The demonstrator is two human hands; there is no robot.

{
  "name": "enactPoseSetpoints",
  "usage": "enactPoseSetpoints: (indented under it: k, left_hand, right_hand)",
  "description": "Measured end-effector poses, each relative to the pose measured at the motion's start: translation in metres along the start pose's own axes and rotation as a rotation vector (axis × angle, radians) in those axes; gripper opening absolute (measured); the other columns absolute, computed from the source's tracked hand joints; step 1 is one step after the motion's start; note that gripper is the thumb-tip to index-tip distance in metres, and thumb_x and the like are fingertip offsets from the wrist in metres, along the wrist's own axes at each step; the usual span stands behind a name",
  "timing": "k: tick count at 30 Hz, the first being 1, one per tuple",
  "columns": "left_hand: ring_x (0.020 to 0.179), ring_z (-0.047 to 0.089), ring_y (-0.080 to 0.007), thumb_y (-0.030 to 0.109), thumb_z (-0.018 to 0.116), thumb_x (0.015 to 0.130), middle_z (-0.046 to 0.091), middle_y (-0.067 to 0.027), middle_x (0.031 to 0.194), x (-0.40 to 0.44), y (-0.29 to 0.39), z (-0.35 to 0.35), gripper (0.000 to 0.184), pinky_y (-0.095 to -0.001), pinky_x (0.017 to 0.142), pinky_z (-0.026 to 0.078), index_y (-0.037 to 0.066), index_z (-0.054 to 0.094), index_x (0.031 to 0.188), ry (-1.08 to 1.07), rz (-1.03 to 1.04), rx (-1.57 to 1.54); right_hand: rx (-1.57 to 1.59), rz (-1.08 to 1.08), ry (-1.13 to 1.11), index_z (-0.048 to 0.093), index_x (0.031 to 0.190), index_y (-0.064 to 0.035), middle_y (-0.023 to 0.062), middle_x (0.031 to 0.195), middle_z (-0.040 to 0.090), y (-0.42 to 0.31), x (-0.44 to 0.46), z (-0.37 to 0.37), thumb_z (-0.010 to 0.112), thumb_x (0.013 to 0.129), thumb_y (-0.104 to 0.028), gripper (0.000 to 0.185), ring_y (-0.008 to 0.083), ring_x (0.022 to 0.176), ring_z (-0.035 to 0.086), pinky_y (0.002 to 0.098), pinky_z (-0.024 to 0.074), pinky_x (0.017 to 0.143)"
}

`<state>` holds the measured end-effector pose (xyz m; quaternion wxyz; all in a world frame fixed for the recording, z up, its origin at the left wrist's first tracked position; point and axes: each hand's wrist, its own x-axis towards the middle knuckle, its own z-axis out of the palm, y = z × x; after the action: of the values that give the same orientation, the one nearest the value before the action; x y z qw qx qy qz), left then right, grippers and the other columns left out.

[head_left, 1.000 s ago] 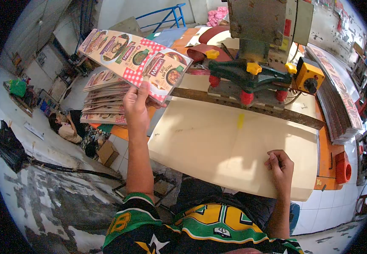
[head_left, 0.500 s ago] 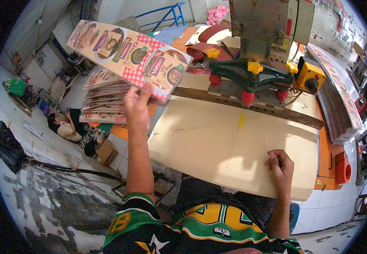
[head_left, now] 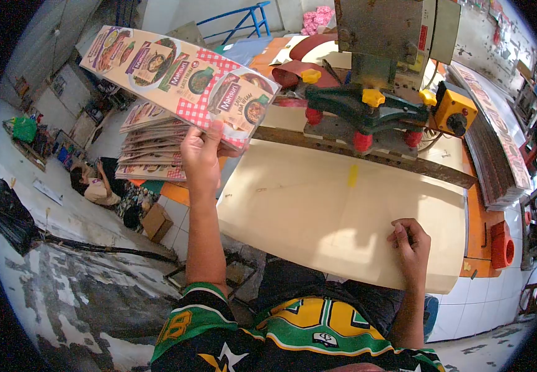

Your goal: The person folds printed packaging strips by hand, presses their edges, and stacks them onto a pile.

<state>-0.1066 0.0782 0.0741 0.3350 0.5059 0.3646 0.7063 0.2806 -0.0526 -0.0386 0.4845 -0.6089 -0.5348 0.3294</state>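
Observation:
My left hand (head_left: 201, 149) is closed on the near end of a long printed cardboard strip (head_left: 175, 77), thumb on top. The strip has food pictures, red gingham patches and a glossy surface, and it tilts up toward the left. Just below it is a stack of similar printed strips (head_left: 152, 146) at the table's left edge. My right hand (head_left: 410, 245) rests over the cream board (head_left: 293, 198), its fingers curled in and nothing visible in them. Behind the board stands a press machine (head_left: 368, 115) with yellow knobs and red feet; a metal bar (head_left: 430, 171) runs along its front.
A tall stack of printed sheets (head_left: 495, 142) lies on the right of the orange table (head_left: 476, 235), with a red ring-shaped part (head_left: 501, 245) near its corner. A yellow control box (head_left: 456, 110) is fixed to the machine. Another person (head_left: 100, 185) sits low at the left.
The far end of the printed strip has swung slightly left and down in my left hand. My right hand has stayed in place.

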Motion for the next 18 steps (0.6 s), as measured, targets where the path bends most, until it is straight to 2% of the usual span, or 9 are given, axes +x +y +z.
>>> enactPoseSetpoints:
  k: [1,2,4,5,7,10,14,16,18]
  left_hand:
    - [0.062,0.071,-0.0185,0.028,0.065,0.099,0.071,-0.0116,0.081,-0.001,0.002,0.002,0.029,-0.0277,0.051,0.058,-0.002,0.062,0.101,0.021,0.026,0.054]
    - [0.062,0.071,-0.0185,0.028,0.065,0.099,0.071,-0.0116,0.081,-0.002,0.005,0.003,0.029,-0.0277,0.051,0.058,-0.002,0.062,0.101,0.02,0.027,0.054]
    - [0.048,0.064,-0.0142,0.027,0.066,0.099,0.067,-0.0086,0.066,-0.004,0.008,0.004,0.029,-0.0255,0.042,0.05,-0.001,0.063,0.094,0.044,0.0,0.154]
    - [0.048,0.064,-0.0142,0.027,0.066,0.099,0.067,-0.0086,0.066,-0.003,0.007,0.003,0.029,-0.0255,0.042,0.05,-0.001,0.063,0.094,0.044,0.0,0.154]
    - [0.038,0.054,-0.0107,0.026,0.068,0.097,0.059,-0.0046,0.054,-0.003,0.006,0.002,0.029,-0.0244,0.037,0.042,0.001,0.062,0.086,0.052,-0.023,0.169]
    - [0.034,0.049,-0.0099,0.026,0.069,0.097,0.056,-0.0033,0.05,-0.007,0.017,0.014,0.031,-0.0243,0.035,0.038,0.002,0.059,0.079,0.107,0.004,0.332]
    - [0.034,0.049,-0.0099,0.027,0.069,0.096,0.055,-0.0026,0.05,-0.008,0.016,0.013,0.033,-0.0236,0.035,0.035,0.003,0.057,0.077,0.134,-0.008,0.353]
    - [0.033,0.049,-0.0099,0.028,0.069,0.097,0.055,-0.0026,0.049,-0.008,0.016,0.012,0.034,-0.0238,0.035,0.033,0.004,0.057,0.076,0.145,0.01,0.413]
    - [0.034,0.049,-0.0099,0.028,0.068,0.097,0.055,-0.0028,0.049,-0.008,0.016,0.012,0.034,-0.0238,0.036,0.034,0.004,0.057,0.077,0.144,0.005,0.416]
  right_hand:
    - [0.003,-0.012,0.003,0.067,0.099,0.0034,0.0094,0.072,0.066,0.0,0.0,0.0,0.059,0.098,-0.011,0.016,0.0133,0.065,0.061,0.0278,0.0489,0.062]
    - [0.004,-0.013,0.004,0.067,0.099,0.0034,0.0094,0.072,0.066,-0.001,-0.001,0.0,0.059,0.098,-0.011,0.016,0.0133,0.065,0.061,0.0278,0.0489,0.062]
    - [-0.021,0.016,0.002,0.067,0.099,0.0033,0.0097,0.073,0.066,-0.004,-0.001,-0.001,0.059,0.098,-0.011,0.016,0.0139,0.067,0.063,0.0281,0.0497,0.062]
    - [-0.022,0.017,0.002,0.067,0.099,0.0033,0.0097,0.073,0.066,-0.003,-0.001,0.0,0.059,0.098,-0.011,0.016,0.0139,0.067,0.063,0.0281,0.0497,0.062]
    - [-0.007,-0.009,0.012,0.066,0.1,0.0023,0.0054,0.069,0.064,0.001,0.0,0.001,0.059,0.101,-0.015,0.019,0.0095,0.062,0.057,0.0247,0.0454,0.059]
    - [-0.001,0.011,0.004,0.067,0.099,0.003,0.0096,0.073,0.066,-0.001,0.0,-0.001,0.059,0.098,-0.011,0.016,0.0141,0.066,0.063,0.0279,0.0496,0.062]
    - [-0.012,0.016,-0.001,0.067,0.099,0.0028,0.0093,0.073,0.066,0.0,0.0,-0.001,0.059,0.098,-0.012,0.016,0.014,0.066,0.064,0.0278,0.0495,0.062]
    - [-0.007,0.006,0.004,0.066,0.101,0.0025,0.0059,0.07,0.065,0.0,0.0,0.0,0.06,0.101,-0.016,0.02,0.0098,0.063,0.057,0.0246,0.0452,0.059]
    - [0.0,0.01,0.004,0.066,0.101,0.0025,0.0059,0.07,0.064,-0.001,0.0,0.0,0.06,0.101,-0.016,0.02,0.0098,0.063,0.057,0.0246,0.0451,0.059]
